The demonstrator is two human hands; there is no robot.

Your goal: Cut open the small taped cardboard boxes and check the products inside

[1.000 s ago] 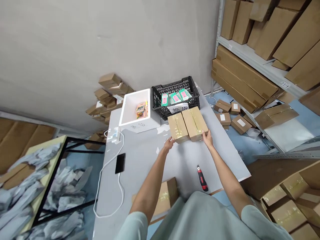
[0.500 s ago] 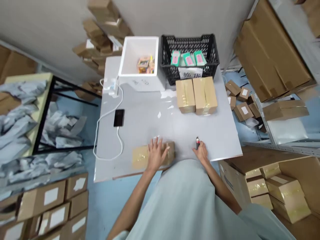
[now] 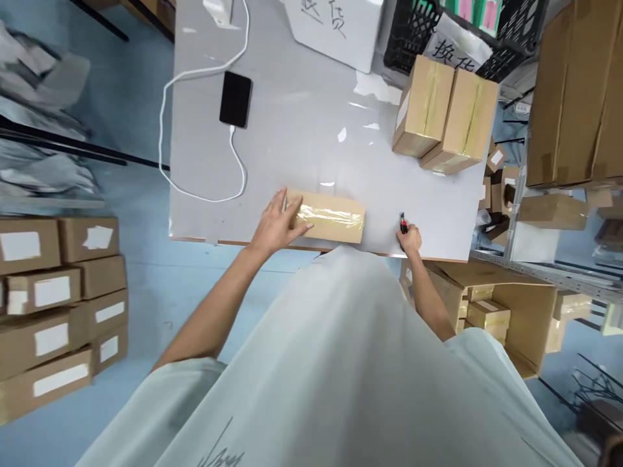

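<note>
A taped cardboard box (image 3: 335,219) lies lengthwise along the table's near edge, a strip of shiny tape running along its top. My left hand (image 3: 278,224) grips its left end, thumb over the top near the front and fingers toward the far left corner. To the right of the box, my right hand (image 3: 411,240) is closed around a black and red utility knife (image 3: 403,224), whose tip points away from me. The knife is just above the tabletop or touching it; I cannot tell which. Whether its blade is out is too small to see.
Two taped boxes (image 3: 445,117) stand at the back right of the grey table (image 3: 302,143), before a black crate (image 3: 413,39) and a white foam box (image 3: 335,29). A phone-like black device (image 3: 235,99) with a white cable lies left. An open carton (image 3: 525,318) stands right.
My view has tilted down and closer to the table. My left hand has gone from lying across the middle of the box to its left end. The right hand still holds the utility knife.
</note>
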